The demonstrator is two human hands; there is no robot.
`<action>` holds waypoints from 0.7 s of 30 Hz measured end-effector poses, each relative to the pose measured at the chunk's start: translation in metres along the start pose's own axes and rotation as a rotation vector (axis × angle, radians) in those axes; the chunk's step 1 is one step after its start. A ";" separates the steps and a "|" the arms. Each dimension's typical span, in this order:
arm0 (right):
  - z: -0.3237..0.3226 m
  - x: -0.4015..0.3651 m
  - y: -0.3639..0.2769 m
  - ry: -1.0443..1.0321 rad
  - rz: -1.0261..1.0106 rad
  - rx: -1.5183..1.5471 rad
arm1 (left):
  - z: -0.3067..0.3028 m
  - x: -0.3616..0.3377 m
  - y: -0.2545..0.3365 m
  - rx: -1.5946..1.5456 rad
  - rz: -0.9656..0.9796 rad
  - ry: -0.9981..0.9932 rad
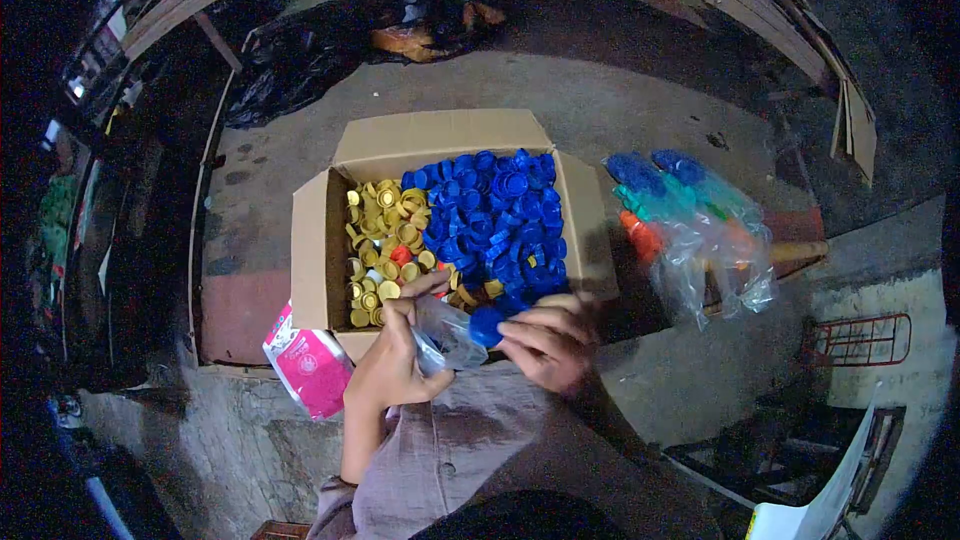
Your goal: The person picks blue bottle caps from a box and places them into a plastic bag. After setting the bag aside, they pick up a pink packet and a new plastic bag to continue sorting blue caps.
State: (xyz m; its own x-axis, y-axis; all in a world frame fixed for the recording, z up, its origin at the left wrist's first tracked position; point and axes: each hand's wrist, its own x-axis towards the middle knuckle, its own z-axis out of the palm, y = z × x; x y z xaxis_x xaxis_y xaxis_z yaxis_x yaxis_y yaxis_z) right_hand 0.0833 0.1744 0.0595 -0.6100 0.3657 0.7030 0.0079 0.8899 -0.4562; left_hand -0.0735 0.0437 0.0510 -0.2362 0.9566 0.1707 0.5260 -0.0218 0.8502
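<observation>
Left hand (400,365) fingers grip the bag (447,337), right hand (550,345) fingers pinch a blue cap (486,326); best hold the bag wide, push square.

At five o'clock the right hand (547,343) is partly blurred, at eight o'clock the pink packet (322,380) bears lettering (291,347) too small for reading, and at four o'clock the bottom edge cuts a white sheet (815,505).

Behind the carton (440,137) there is room to pass, black plastic (290,70) blocking far left, filled bags (690,202) the right.
</observation>
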 end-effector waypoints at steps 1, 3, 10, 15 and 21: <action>0.004 0.006 -0.003 -0.074 0.082 0.127 | 0.001 -0.001 0.001 -0.024 -0.037 -0.021; 0.014 0.010 -0.011 -0.189 0.136 0.122 | 0.004 -0.002 0.003 -0.012 -0.026 -0.059; 0.005 0.007 0.027 -0.102 0.472 0.120 | 0.005 0.001 -0.002 -0.062 0.075 -0.036; 0.010 -0.032 0.082 -0.319 0.457 -0.348 | -0.003 0.000 -0.001 -0.018 -0.025 -0.013; 0.019 -0.042 0.092 -0.419 0.388 -0.486 | -0.003 0.001 -0.001 0.012 0.034 -0.002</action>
State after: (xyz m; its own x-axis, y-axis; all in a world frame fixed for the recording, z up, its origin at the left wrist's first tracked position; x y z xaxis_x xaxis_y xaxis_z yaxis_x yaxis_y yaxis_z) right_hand 0.0941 0.2357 -0.0222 -0.7421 0.6298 0.2295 0.5737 0.7738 -0.2685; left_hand -0.0764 0.0434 0.0518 -0.2164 0.9559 0.1986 0.5436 -0.0510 0.8378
